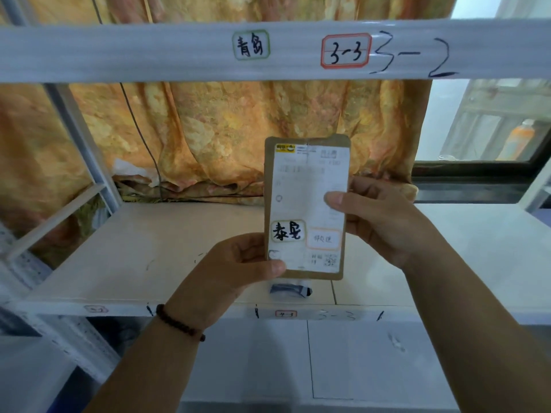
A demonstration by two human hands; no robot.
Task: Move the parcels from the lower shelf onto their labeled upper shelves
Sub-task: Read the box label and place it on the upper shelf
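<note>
A flat brown cardboard parcel (301,186) with a white shipping label and a handwritten sticker is held upright in front of the shelf. My left hand (229,269) grips its lower left corner, thumb across the label's bottom. My right hand (378,216) holds its right edge, thumb pressed on the label. Above runs the upper shelf's front rail (149,52), carrying a green-framed handwritten tag (251,45), a red-framed "3-3" tag (346,51) and a big marker "3-2". A small dark item in clear wrap (290,290) lies on the shelf board just under the parcel.
The white shelf board (134,257) stretches left and right, its front edge bearing small tags and "3-3". An orange patterned curtain (208,129) hangs behind. A metal upright (86,144) stands at the left. A window (489,126) is at the right. A lower white shelf (372,362) lies below.
</note>
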